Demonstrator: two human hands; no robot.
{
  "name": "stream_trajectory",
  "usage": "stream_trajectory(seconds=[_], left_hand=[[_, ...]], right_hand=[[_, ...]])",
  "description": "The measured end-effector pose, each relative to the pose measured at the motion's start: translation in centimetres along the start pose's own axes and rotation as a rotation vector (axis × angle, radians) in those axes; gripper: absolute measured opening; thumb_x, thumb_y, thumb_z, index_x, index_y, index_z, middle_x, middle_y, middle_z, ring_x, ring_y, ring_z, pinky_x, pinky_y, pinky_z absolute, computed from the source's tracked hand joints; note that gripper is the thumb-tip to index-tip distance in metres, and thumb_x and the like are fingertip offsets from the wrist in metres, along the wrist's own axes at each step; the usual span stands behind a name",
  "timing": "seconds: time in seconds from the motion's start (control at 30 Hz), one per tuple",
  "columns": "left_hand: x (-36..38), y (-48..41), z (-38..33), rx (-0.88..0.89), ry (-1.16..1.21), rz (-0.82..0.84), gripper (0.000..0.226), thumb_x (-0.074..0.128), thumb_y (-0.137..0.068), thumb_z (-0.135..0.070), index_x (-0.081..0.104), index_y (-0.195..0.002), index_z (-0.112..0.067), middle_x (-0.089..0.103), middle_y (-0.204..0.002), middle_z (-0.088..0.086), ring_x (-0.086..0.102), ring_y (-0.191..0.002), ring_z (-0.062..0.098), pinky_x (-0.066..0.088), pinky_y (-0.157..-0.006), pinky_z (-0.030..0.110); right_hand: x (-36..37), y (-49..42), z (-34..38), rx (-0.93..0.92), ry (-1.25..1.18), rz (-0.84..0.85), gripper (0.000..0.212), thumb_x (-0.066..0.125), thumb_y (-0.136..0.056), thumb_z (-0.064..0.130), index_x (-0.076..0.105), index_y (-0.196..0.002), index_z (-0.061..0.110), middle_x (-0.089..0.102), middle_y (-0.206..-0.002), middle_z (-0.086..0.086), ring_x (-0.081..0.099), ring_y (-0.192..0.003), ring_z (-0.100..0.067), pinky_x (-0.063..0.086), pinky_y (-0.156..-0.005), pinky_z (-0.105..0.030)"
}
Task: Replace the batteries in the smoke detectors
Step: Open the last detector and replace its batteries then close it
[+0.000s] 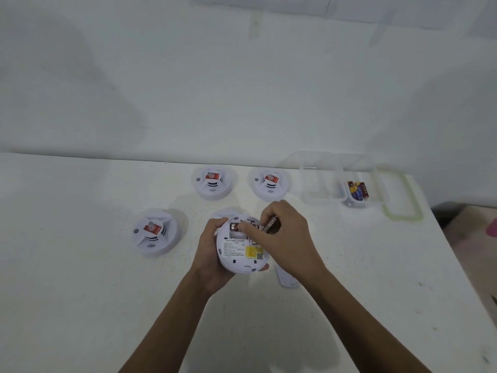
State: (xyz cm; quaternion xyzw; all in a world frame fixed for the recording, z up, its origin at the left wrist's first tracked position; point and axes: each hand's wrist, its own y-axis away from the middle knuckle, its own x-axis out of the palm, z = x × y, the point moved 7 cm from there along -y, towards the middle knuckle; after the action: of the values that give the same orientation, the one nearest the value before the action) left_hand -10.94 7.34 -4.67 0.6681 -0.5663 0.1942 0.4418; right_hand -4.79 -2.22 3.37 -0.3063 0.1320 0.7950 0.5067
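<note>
While the left hand (pixel 208 254) cups the upturned smoke detector (pixel 239 254) at lower centre and the right hand (pixel 287 238), curled round a brown battery (pixel 271 224), fingers the seated cell (pixel 234 227), the crowded grip could drop that battery.

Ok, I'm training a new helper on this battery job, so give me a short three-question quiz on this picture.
1. How many smoke detectors lie untouched on the table?
2. True or false: the clear box is empty.
3. Which hand holds the upturned detector? A left, B right, C neither.
Key: 1 three; 2 false, batteries lie in it; 3 A, the left hand; the right hand holds a battery.
</note>
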Motion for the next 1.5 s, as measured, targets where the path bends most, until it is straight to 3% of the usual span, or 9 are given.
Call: stream_trajectory(seconds=[0.13, 0.27, 0.43, 0.57, 0.7, 0.9, 1.1, 1.3, 1.5], left_hand=[[0.0, 0.1, -0.4, 0.043, -0.025, -0.019, 0.04, 0.038, -0.084, -0.035, 0.064, -0.101, -0.009, 0.067, -0.096, 0.016, 0.068, -0.079, 0.031, 0.057, -0.064, 0.048], [-0.4, -0.1, -0.5, 0.052, -0.022, -0.037, 0.046, 0.037, -0.09, -0.036, 0.052, -0.122, -0.008, 0.048, -0.122, 0.026, 0.05, -0.105, 0.041, 0.035, -0.096, 0.068], [-0.6, -0.1, -0.5, 0.044, -0.02, -0.069, 0.058, 0.035, -0.091, -0.037, 0.042, -0.135, 0.0, 0.047, -0.128, 0.025, 0.048, -0.111, 0.042, 0.03, -0.103, 0.067], [-1.0, 0.0, -0.9, 0.082, -0.035, -0.148, 0.048, 0.034, -0.091, -0.036, 0.065, -0.11, -0.006, 0.063, -0.111, 0.021, 0.066, -0.09, 0.033, 0.057, -0.076, 0.045], [-0.5, 0.1, -0.7, 0.051, -0.002, -0.112, 0.056, 0.026, -0.095, -0.038, 0.076, -0.089, -0.014, 0.072, -0.094, 0.014, 0.071, -0.077, 0.027, 0.058, -0.062, 0.036], [-0.4, 0.3, -1.2, 0.089, 0.015, -0.146, 0.051, 0.027, -0.096, -0.039, 0.072, -0.098, -0.015, 0.071, -0.099, 0.013, 0.068, -0.083, 0.028, 0.059, -0.069, 0.038], [0.8, 0.7, -1.5, 0.129, 0.001, -0.129, 0.068, 0.018, -0.099, -0.034, 0.078, -0.071, -0.023, 0.074, -0.078, 0.005, 0.07, -0.066, 0.018, 0.059, -0.059, 0.031], [1.6, 1.4, -2.6, 0.23, -0.088, -0.113, 0.075, 0.016, -0.102, -0.019, 0.076, -0.057, -0.027, 0.072, -0.064, -0.001, 0.068, -0.056, 0.01, 0.056, -0.052, 0.022], [1.2, 1.4, -2.8, 0.24, -0.151, -0.121, 0.075, 0.017, -0.102, -0.013, 0.076, -0.059, -0.03, 0.073, -0.069, -0.004, 0.07, -0.064, 0.011, 0.056, -0.056, 0.021]], right_hand=[[0.7, 0.5, -0.5, 0.064, -0.188, 0.1, 0.002, 0.063, -0.086, 0.016, 0.062, -0.087, 0.018, 0.061, -0.087, 0.009, 0.06, -0.082, -0.005, 0.05, -0.069, -0.014], [0.7, 1.3, 0.1, 0.03, -0.211, 0.086, 0.018, 0.055, -0.091, 0.007, 0.064, -0.103, 0.017, 0.064, -0.103, 0.007, 0.059, -0.095, -0.002, 0.052, -0.081, -0.016], [0.3, 1.9, -0.1, 0.094, -0.266, -0.043, 0.019, 0.065, -0.088, 0.02, 0.049, -0.096, 0.027, 0.063, -0.093, 0.012, 0.064, -0.091, -0.005, 0.054, -0.08, -0.015], [0.3, 2.5, -0.4, 0.059, -0.175, -0.13, 0.017, 0.068, -0.085, 0.029, 0.052, -0.091, 0.029, 0.064, -0.088, 0.014, 0.061, -0.087, -0.001, 0.049, -0.074, -0.008], [0.3, 2.9, -0.7, 0.014, -0.145, -0.199, 0.017, 0.068, -0.085, 0.03, 0.054, -0.092, 0.035, 0.06, -0.088, 0.019, 0.058, -0.089, 0.001, 0.044, -0.074, -0.003], [0.8, 3.4, -0.8, -0.021, -0.118, -0.328, 0.018, 0.064, -0.081, 0.037, 0.064, -0.092, 0.022, 0.054, -0.091, 0.024, 0.058, -0.084, -0.004, 0.045, -0.076, -0.002], [0.9, 4.0, -0.5, -0.047, -0.131, -0.431, 0.025, 0.065, -0.08, 0.031, 0.071, -0.094, 0.01, 0.063, -0.101, -0.001, 0.059, -0.09, -0.011, 0.04, -0.081, 0.003], [0.8, 4.2, 0.5, -0.157, -0.075, -0.439, 0.034, 0.06, -0.084, 0.035, 0.073, -0.092, 0.004, 0.065, -0.102, -0.011, 0.056, -0.093, -0.008, 0.038, -0.081, 0.005], [1.3, 4.3, 0.9, -0.348, 0.18, -0.369, 0.035, 0.054, -0.093, 0.032, 0.072, -0.097, 0.002, 0.066, -0.104, -0.012, 0.056, -0.095, -0.015, 0.044, -0.08, -0.005]])
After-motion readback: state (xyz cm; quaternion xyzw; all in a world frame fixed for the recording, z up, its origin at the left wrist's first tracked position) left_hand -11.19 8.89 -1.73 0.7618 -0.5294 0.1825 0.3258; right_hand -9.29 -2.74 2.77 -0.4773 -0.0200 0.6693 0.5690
